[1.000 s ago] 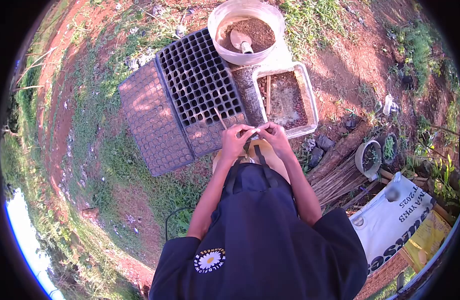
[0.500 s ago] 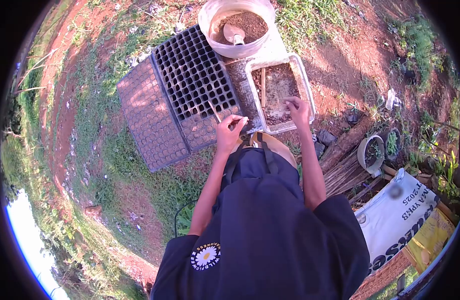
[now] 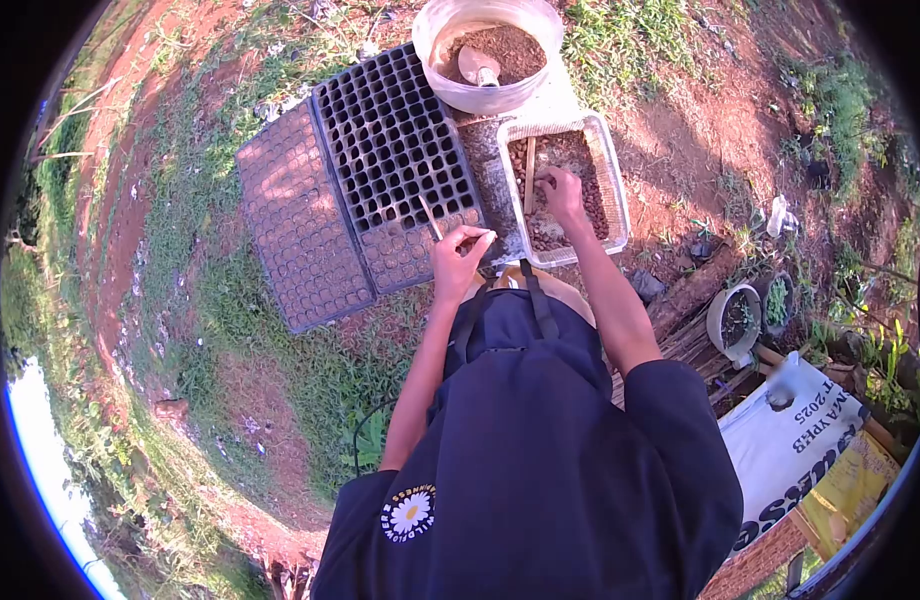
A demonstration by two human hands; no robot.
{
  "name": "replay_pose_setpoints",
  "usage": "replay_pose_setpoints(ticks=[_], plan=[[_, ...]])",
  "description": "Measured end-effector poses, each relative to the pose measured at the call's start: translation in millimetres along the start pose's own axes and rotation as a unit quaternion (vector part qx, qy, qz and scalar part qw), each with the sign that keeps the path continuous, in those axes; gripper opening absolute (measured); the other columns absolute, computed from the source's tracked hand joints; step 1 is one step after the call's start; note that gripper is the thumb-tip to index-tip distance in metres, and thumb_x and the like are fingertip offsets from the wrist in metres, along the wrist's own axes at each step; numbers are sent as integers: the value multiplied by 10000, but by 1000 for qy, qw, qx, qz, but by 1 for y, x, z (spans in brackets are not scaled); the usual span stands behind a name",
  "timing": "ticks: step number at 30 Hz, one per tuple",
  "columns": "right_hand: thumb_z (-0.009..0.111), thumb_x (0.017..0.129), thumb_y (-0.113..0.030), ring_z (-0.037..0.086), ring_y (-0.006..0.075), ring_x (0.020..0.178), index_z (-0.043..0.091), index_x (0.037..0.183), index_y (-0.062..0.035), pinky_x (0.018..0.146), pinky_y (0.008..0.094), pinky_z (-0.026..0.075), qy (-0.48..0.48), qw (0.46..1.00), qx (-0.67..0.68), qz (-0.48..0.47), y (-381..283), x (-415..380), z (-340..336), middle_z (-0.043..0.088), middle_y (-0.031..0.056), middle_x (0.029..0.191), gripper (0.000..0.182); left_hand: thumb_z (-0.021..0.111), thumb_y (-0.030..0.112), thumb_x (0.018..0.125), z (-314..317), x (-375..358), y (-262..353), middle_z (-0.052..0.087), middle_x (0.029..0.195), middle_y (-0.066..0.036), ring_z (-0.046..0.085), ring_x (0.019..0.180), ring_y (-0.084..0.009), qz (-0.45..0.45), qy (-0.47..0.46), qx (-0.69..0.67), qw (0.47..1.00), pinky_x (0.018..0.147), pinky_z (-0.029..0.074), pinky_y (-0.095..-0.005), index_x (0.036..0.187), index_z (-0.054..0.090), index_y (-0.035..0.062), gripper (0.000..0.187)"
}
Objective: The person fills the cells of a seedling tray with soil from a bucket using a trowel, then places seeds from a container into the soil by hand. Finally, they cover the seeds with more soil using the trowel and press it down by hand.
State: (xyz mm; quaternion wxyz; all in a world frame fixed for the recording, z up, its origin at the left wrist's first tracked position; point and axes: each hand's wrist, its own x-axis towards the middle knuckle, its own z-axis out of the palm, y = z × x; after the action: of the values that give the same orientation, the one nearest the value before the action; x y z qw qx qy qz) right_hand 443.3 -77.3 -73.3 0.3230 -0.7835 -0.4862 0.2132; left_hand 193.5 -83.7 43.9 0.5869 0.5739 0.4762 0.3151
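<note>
My left hand (image 3: 460, 259) is closed in a pinch around a thin wooden stick (image 3: 429, 215), which points up and left over the seedling tray (image 3: 405, 150). The tray's far cells are dark and hollow, while its near rows look filled with soil. My right hand (image 3: 561, 193) is over the clear plastic container (image 3: 617, 190), near a flat wooden strip (image 3: 530, 175) inside it. Its fingers are drawn together; what they hold, if anything, is too small to make out. Small brown pellets or seeds (image 3: 550, 243) are scattered in the container.
A second seedling tray (image 3: 300, 215), its cells filled with soil, adjoins on the left. Behind the container stands a round tub (image 3: 445, 90) of soil with a scoop (image 3: 478, 66). Logs (image 3: 690, 290), a pot (image 3: 732, 320) and a printed white sheet (image 3: 795, 420) lie right.
My right hand has moved left and away from me, further into the container towards the wooden strip. My left hand keeps the stick in nearly the same place. The whole view has shifted slightly.
</note>
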Motion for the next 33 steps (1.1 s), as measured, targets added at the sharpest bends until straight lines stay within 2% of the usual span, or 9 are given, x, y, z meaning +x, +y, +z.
replay_pose_setpoints(ticks=[3,5,6,11,14,19,22,27,33], plan=[[759,820,-87,685,231,787,742,962,-54,727,340,543,63,997,41,12,-8,-1,-11,713,149,899,147,726,79,883,9,3,-5,715,844,-24,631,769,-58,-4,2,16,1000,720,495,-217,927,724,-13,102],[759,844,-103,667,145,731,756,927,-69,681,280,527,1,966,167,199,-25,-4,-35,734,93,871,90,745,110,864,18,7,-5,710,785,-34,637,726,-71,8,-18,61,998,673,500,-243,910,726,-14,134],[754,866,-118,654,98,714,742,960,-36,662,259,526,-18,947,255,193,-14,-7,-37,731,70,862,126,750,125,861,23,9,1,708,760,-51,640,720,-72,-5,-30,54,998,666,496,-241,902,730,-12,144],[725,897,-104,667,117,716,695,1065,36,680,249,548,-22,897,404,181,-34,-30,-76,744,93,888,220,760,180,853,50,34,-2,728,825,-91,642,713,-87,-22,-90,90,992,668,495,-259,964,731,0,214],[711,912,-100,672,124,789,692,1068,30,742,249,549,-66,840,498,208,-40,-42,-88,732,94,949,203,782,201,831,57,40,5,718,1008,-84,609,742,-127,132,-51,161,977,692,501,-298,1055,715,20,296],[710,909,-85,669,125,824,689,1066,33,768,250,540,-77,827,518,205,-50,-55,-97,716,72,937,198,801,200,813,59,42,28,714,1006,-65,543,675,-124,102,-49,139,984,662,486,-290,1052,721,28,305],[719,898,-81,665,119,822,692,1043,35,771,246,534,-85,839,502,193,-55,-59,-98,718,73,927,188,794,187,814,57,42,29,702,996,-95,634,791,-210,68,-71,142,985,760,527,-347,1091,711,56,317],[728,892,-95,627,89,766,700,1019,19,735,237,504,-111,888,423,143,-74,-63,-105,702,48,852,173,782,138,827,58,42,31,721,957,-47,552,684,-101,114,-73,97,986,640,488,-281,1066,744,64,253],[699,915,-121,642,96,754,708,1038,15,736,236,523,-145,912,354,146,-71,-59,-103,726,71,891,184,789,188,836,55,40,38,737,853,-65,610,696,-100,97,-68,100,988,654,498,-254,990,771,43,212]])
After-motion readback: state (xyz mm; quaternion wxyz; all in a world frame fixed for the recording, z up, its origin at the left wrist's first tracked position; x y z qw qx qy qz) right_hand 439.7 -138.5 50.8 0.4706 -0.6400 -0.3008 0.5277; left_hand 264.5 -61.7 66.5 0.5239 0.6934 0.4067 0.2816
